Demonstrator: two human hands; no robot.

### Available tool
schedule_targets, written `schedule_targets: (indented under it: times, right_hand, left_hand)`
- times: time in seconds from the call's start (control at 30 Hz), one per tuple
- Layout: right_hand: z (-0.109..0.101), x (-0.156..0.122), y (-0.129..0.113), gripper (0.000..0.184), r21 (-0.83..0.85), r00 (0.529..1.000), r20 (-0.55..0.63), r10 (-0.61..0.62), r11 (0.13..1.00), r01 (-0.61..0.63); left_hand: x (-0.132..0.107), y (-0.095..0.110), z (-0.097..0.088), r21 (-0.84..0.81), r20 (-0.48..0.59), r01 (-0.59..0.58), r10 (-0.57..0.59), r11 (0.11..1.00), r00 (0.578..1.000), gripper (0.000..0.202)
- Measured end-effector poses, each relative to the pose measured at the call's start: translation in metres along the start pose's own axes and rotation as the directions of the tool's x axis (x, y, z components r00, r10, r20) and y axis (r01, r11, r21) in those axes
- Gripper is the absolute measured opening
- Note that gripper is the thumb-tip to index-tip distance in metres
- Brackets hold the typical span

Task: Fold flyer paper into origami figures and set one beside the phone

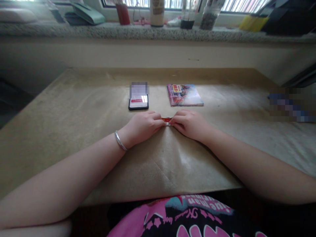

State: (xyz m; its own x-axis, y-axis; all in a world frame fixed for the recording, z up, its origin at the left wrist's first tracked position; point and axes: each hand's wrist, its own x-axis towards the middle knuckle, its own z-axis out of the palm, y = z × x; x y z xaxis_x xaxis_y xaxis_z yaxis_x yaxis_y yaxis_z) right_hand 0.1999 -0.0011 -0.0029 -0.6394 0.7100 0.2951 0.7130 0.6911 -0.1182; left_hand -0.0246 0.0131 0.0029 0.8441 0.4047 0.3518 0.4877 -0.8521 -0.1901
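Note:
Close together near the middle of the table, my left hand [145, 126] and my right hand [190, 125] pinch a small flat red piece with a silvery-white edge [167, 121] between them. Its ends are hidden under the fingers, so I cannot tell its exact kind. A silver bangle [120, 141] circles my left wrist. Just beyond my left hand lies a phone [138, 102] with a lit screen and a black case. Beyond my right hand rests a colourful printed booklet or stack of cards [185, 95] with a yellow price label.
A tan cover lies on the table [98, 98]. Partly blurred, a bluish flat object [291, 107] lies at the right edge. Along the granite windowsill [138, 32] stand a red container [122, 13], a bottle [157, 13], a jar [209, 18] and a yellow object [253, 23].

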Motion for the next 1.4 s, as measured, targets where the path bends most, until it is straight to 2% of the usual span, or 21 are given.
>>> schedule_targets:
  times: [0.5,0.7,0.9,1.03,1.4]
  right_hand:
    - [-0.002,-0.002,-0.002,0.027,-0.042,1.0,-0.001,0.008,0.999,-0.008]
    - [-0.003,-0.001,-0.006,0.026,-0.022,0.998,0.0,0.068,0.997,-0.068]
    - [-0.004,0.003,-0.008,0.022,0.089,0.986,0.025,0.163,0.982,-0.165]
    - [-0.005,0.003,-0.009,0.021,0.089,0.986,0.032,0.161,0.983,-0.164]
    - [-0.004,0.002,-0.01,0.025,0.001,0.993,0.032,0.118,0.993,-0.118]
  left_hand:
    - [0.0,-0.001,0.0,0.036,0.028,-0.031,0.03,0.999,0.999,0.021]
    - [0.001,0.001,-0.001,-0.004,0.036,0.046,-0.046,0.999,0.998,0.021]
    - [0.004,0.005,-0.002,-0.061,0.08,0.162,-0.157,0.985,0.984,0.02]
    - [0.004,0.006,-0.002,-0.115,0.077,0.213,-0.205,0.97,0.976,0.019]
    - [0.002,0.007,-0.004,-0.035,0.094,0.096,-0.092,0.995,0.991,0.023]
